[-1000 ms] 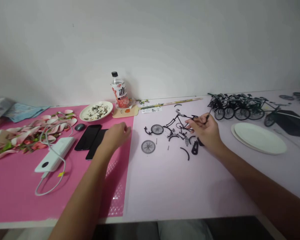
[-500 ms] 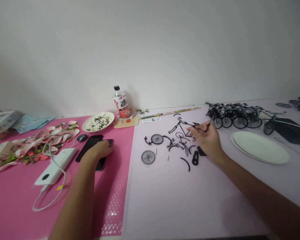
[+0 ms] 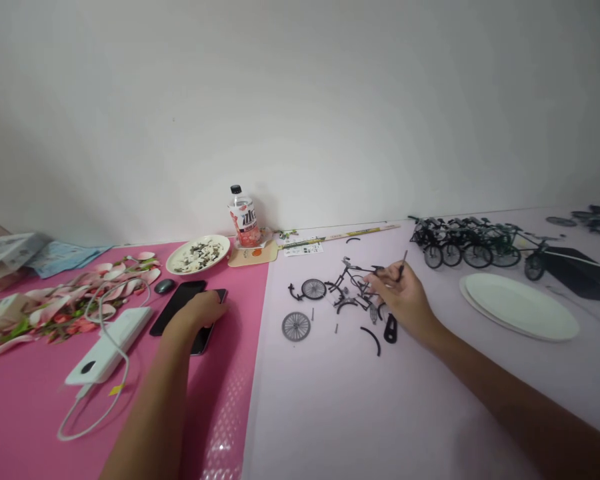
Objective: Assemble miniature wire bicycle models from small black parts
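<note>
My left hand (image 3: 203, 312) is closed over a black smartphone (image 3: 201, 343) on the pink mat, its fingertips mostly hidden. Beside that lies a second dark phone (image 3: 173, 310). In my right hand (image 3: 400, 290) is a black miniature bicycle frame (image 3: 353, 272), pinched between thumb and fingers just above the loose parts. A thin dark stick (image 3: 404, 259) sticks up from the same hand; its kind is unclear. Around the frame lie a spoked wheel (image 3: 296, 327), another wheel (image 3: 313, 289), a curved mudguard (image 3: 371, 340) and a black chain guard (image 3: 390, 329).
Assembled miniature bicycles (image 3: 475, 243) stand in a row at the back right, behind stacked white plates (image 3: 523, 307). On the left are a white power strip (image 3: 110, 343) with its cable, artificial petals (image 3: 90, 293), a mouse (image 3: 165, 286), a dish (image 3: 199, 255) and a drink bottle (image 3: 244, 220).
My right hand has lowered the bicycle frame slightly and shifted it left, closer to the loose parts. My left hand stays on the phone. The camera view has tilted up a little.
</note>
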Demonstrator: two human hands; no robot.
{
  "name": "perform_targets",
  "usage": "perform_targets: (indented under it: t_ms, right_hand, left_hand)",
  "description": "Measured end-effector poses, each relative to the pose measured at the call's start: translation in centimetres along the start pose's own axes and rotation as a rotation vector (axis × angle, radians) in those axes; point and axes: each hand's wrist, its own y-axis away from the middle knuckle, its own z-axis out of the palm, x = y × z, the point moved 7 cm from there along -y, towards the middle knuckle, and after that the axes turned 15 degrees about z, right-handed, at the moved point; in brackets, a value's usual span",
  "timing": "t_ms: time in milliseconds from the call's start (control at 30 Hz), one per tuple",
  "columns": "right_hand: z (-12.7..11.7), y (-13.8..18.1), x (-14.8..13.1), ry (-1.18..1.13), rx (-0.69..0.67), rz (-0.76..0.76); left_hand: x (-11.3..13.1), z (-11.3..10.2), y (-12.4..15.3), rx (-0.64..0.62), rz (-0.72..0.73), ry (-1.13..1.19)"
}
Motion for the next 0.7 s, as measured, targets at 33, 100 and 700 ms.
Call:
perform_targets:
  t_ms: [33,100,700]
  right_hand:
    - [0.2,0.1,0.3,0.003,-0.013,0.003]
    - [0.4,0.1,0.7,0.018,-0.034,-0.001]
    - [1.3,0.8,1.5,0.081,-0.067,-0.011]
  left_hand:
    - [0.0,0.1,0.1,-0.030,-0.021,-0.008]
    - [0.4,0.0,0.4,-0.054,-0.050,-0.033]
    - [11.7,1.1,1.2,0.318,0.360,-0.117]
